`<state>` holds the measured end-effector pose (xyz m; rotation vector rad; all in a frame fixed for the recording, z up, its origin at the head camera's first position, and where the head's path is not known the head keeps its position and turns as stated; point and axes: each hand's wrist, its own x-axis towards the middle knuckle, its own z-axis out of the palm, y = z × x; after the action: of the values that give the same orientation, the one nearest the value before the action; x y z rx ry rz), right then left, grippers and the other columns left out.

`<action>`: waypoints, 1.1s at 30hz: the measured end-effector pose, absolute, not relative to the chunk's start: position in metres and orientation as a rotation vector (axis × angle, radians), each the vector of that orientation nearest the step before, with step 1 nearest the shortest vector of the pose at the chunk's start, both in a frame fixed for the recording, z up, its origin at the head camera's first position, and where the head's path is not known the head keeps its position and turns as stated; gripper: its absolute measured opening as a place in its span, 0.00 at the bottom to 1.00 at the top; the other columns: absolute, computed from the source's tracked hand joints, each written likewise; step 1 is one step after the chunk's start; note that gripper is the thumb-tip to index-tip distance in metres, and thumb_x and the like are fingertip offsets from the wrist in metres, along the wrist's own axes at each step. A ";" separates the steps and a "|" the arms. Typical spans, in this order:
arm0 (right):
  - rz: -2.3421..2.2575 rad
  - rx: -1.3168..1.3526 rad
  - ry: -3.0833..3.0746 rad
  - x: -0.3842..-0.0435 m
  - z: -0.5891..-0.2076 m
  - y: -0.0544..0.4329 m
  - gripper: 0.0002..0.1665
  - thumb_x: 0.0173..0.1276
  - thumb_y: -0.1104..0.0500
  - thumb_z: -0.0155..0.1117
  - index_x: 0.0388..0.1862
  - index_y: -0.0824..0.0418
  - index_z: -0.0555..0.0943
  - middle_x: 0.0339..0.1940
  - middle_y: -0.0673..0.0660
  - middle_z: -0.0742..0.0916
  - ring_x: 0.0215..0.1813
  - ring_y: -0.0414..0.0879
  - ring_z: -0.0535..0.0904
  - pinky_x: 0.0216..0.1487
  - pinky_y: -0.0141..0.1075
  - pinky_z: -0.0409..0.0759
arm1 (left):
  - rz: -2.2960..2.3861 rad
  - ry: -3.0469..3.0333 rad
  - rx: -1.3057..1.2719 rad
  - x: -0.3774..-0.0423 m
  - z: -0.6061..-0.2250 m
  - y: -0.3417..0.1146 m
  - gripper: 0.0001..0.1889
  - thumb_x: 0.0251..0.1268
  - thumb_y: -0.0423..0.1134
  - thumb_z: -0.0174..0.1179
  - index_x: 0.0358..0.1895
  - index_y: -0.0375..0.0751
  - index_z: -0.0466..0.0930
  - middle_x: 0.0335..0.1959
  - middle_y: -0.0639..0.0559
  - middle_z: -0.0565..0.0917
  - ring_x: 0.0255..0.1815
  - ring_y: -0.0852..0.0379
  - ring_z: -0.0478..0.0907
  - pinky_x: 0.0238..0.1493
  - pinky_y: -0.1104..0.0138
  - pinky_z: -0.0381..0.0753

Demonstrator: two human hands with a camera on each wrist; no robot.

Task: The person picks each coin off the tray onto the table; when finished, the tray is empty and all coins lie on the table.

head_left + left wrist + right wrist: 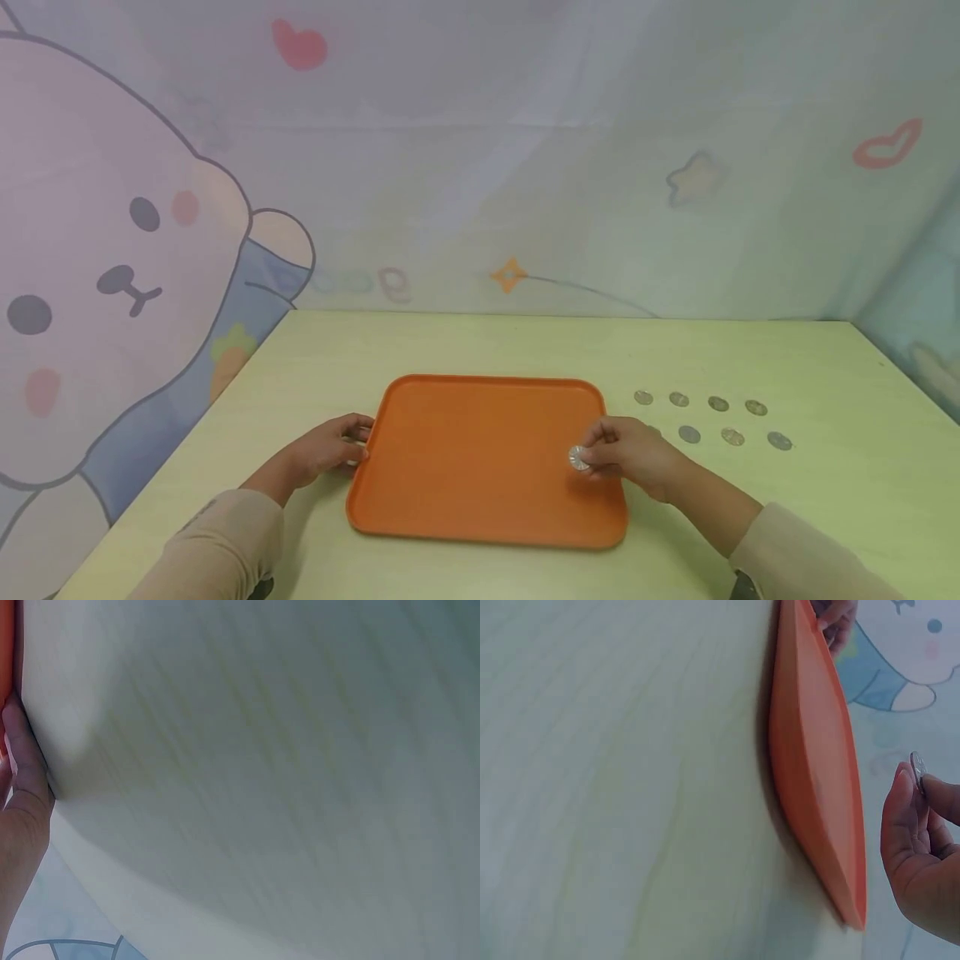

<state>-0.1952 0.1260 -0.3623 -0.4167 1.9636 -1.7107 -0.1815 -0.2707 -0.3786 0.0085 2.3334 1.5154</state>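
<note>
A silver coin (578, 458) is pinched between the thumb and fingers of my right hand (633, 454), above the right side of an orange rectangular tray (472, 458). In the right wrist view the coin (917, 772) stands on edge at the fingertips, apart from the tray. At the tray's left edge, my left hand (326, 450) grips the rim with thumb and bent fingers. The left wrist view catches only part of that hand (26, 795) against the orange edge. The tray's inside shows no coins.
Right of the tray, several coins (718, 403) lie flat on the pale wooden table (480, 342) in two rows; my right hand partly hides one coin (655, 432). A printed cloth (465, 167) with a cartoon bear hangs behind the table and along its sides.
</note>
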 end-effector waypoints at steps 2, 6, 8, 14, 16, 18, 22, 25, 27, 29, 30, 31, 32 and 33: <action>-1.706 -0.413 1.971 -0.194 -0.362 0.135 0.10 0.56 0.63 0.59 0.31 0.68 0.70 0.26 0.54 0.78 0.31 0.44 0.75 0.36 0.36 0.76 | 1.515 2.334 0.002 -0.181 -0.378 -0.271 0.23 0.52 0.24 0.48 0.55 0.26 0.59 0.44 0.40 0.68 0.35 0.54 0.72 0.36 0.61 0.76; -1.714 -0.390 1.979 -0.193 -0.361 0.152 0.10 0.56 0.62 0.59 0.30 0.67 0.70 0.27 0.54 0.78 0.31 0.45 0.75 0.36 0.35 0.75 | 1.512 2.341 -0.010 -0.180 -0.377 -0.271 0.23 0.52 0.24 0.49 0.55 0.26 0.59 0.44 0.40 0.67 0.36 0.53 0.72 0.37 0.60 0.76; -1.719 -0.387 1.990 -0.192 -0.362 0.161 0.10 0.56 0.62 0.59 0.30 0.68 0.70 0.27 0.54 0.78 0.31 0.45 0.75 0.36 0.35 0.75 | 1.505 2.346 -0.008 -0.180 -0.377 -0.271 0.23 0.52 0.24 0.49 0.55 0.26 0.58 0.45 0.39 0.67 0.36 0.53 0.72 0.37 0.60 0.76; -1.714 -0.386 2.050 -0.192 -0.366 0.191 0.10 0.57 0.62 0.58 0.32 0.68 0.70 0.28 0.54 0.76 0.31 0.43 0.75 0.37 0.34 0.75 | 1.513 2.336 -0.028 -0.180 -0.377 -0.270 0.24 0.52 0.24 0.49 0.55 0.26 0.58 0.44 0.39 0.67 0.36 0.54 0.72 0.37 0.60 0.76; -1.704 -0.371 2.087 -0.192 -0.368 0.202 0.10 0.57 0.62 0.58 0.32 0.68 0.71 0.28 0.54 0.76 0.32 0.44 0.75 0.37 0.35 0.75 | 1.519 2.335 -0.033 -0.180 -0.377 -0.270 0.24 0.51 0.24 0.49 0.55 0.26 0.59 0.44 0.40 0.67 0.36 0.54 0.72 0.37 0.60 0.76; -1.686 -0.356 2.129 -0.192 -0.371 0.212 0.10 0.58 0.61 0.57 0.33 0.68 0.71 0.29 0.54 0.76 0.32 0.45 0.75 0.38 0.36 0.75 | 1.518 2.337 -0.026 -0.181 -0.377 -0.270 0.24 0.51 0.24 0.49 0.54 0.26 0.59 0.44 0.40 0.67 0.35 0.54 0.72 0.37 0.60 0.76; -1.626 -0.313 2.225 -0.192 -0.377 0.230 0.12 0.59 0.61 0.56 0.35 0.71 0.70 0.31 0.55 0.76 0.33 0.45 0.74 0.38 0.35 0.75 | 1.513 2.338 -0.014 -0.181 -0.378 -0.270 0.23 0.51 0.24 0.49 0.54 0.26 0.59 0.44 0.40 0.67 0.35 0.54 0.72 0.37 0.60 0.76; -1.564 -0.252 2.301 -0.193 -0.381 0.240 0.14 0.59 0.60 0.56 0.36 0.72 0.70 0.31 0.55 0.76 0.34 0.44 0.74 0.38 0.34 0.75 | 1.510 2.339 0.000 -0.182 -0.378 -0.270 0.23 0.52 0.24 0.48 0.55 0.26 0.59 0.44 0.40 0.67 0.36 0.54 0.72 0.37 0.60 0.76; -1.502 -0.213 2.359 -0.194 -0.383 0.244 0.15 0.58 0.60 0.57 0.37 0.71 0.70 0.30 0.54 0.75 0.33 0.44 0.73 0.36 0.32 0.74 | 1.514 2.337 0.010 -0.182 -0.378 -0.270 0.23 0.52 0.24 0.48 0.55 0.26 0.59 0.44 0.40 0.67 0.36 0.54 0.72 0.37 0.60 0.76; -1.437 -0.186 2.408 -0.195 -0.385 0.248 0.15 0.58 0.60 0.57 0.36 0.71 0.70 0.29 0.53 0.75 0.32 0.43 0.72 0.34 0.31 0.73 | 1.519 2.331 0.019 -0.181 -0.378 -0.270 0.23 0.52 0.24 0.48 0.55 0.26 0.58 0.44 0.39 0.67 0.35 0.54 0.72 0.37 0.60 0.76; -1.406 -0.184 2.427 -0.195 -0.387 0.250 0.15 0.58 0.59 0.57 0.36 0.71 0.70 0.28 0.53 0.75 0.31 0.43 0.71 0.33 0.32 0.73 | 1.521 2.329 0.022 -0.181 -0.378 -0.270 0.23 0.52 0.24 0.48 0.55 0.25 0.58 0.44 0.39 0.67 0.35 0.54 0.72 0.37 0.60 0.76; -1.380 -0.185 2.444 -0.195 -0.387 0.251 0.15 0.58 0.59 0.57 0.36 0.71 0.70 0.28 0.53 0.75 0.30 0.43 0.71 0.32 0.32 0.72 | 1.522 2.326 0.025 -0.181 -0.378 -0.270 0.23 0.52 0.24 0.48 0.55 0.25 0.58 0.44 0.39 0.67 0.35 0.54 0.72 0.37 0.60 0.76; -1.360 -0.185 2.456 -0.196 -0.388 0.252 0.14 0.58 0.60 0.57 0.36 0.71 0.70 0.27 0.53 0.75 0.30 0.44 0.70 0.31 0.32 0.72 | 1.525 2.322 0.025 -0.181 -0.378 -0.270 0.23 0.52 0.24 0.48 0.55 0.25 0.58 0.44 0.39 0.67 0.35 0.54 0.71 0.37 0.60 0.76; -1.345 -0.181 2.464 -0.197 -0.389 0.254 0.14 0.58 0.60 0.57 0.35 0.71 0.71 0.27 0.53 0.75 0.30 0.44 0.71 0.31 0.32 0.72 | 1.525 2.320 0.030 -0.181 -0.378 -0.270 0.23 0.52 0.24 0.48 0.54 0.25 0.58 0.44 0.39 0.67 0.35 0.54 0.71 0.37 0.60 0.76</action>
<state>-0.1971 0.2536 -0.3895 -0.1814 2.4642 -1.3454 -0.1812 -0.2701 -0.3783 0.0296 2.3198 1.5246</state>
